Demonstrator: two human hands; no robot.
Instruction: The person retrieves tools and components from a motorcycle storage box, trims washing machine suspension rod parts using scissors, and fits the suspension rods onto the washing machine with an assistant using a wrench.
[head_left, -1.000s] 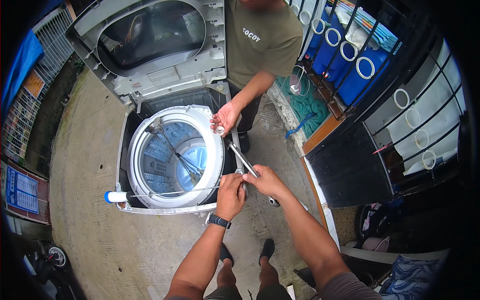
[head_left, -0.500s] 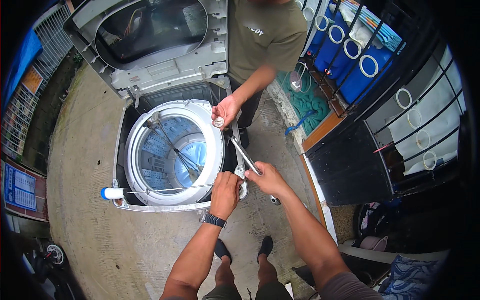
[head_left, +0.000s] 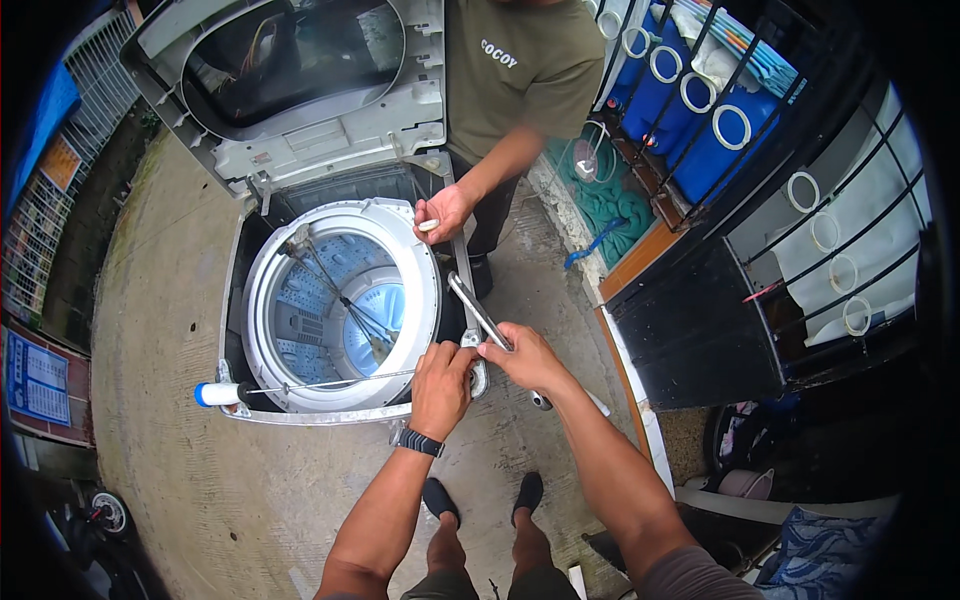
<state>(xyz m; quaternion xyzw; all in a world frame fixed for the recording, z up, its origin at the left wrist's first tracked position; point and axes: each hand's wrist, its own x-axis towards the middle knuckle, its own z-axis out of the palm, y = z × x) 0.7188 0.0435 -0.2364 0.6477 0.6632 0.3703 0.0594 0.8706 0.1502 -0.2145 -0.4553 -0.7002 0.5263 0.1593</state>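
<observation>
A top-load washing machine's round tub stands in its opened grey cabinet. At the cabinet's near right corner, my left hand is closed, its fingers bent over the end of a long thin shaft. That shaft runs left across the front rim to a white screwdriver handle with a blue end. My right hand is wrapped around a long chrome bar tool, its fingertips near my left hand at the corner. Palms hide the exact contact there.
The raised lid leans behind the tub; metal rods hang inside. A co-worker's hand holds a small round piece over the right rim. A black barred gate, blue barrels and green netting line the right.
My right hand has come left, closer to my left hand, with the chrome bar. The co-worker's small round piece has turned edge-on. The whole view has shifted slightly.
</observation>
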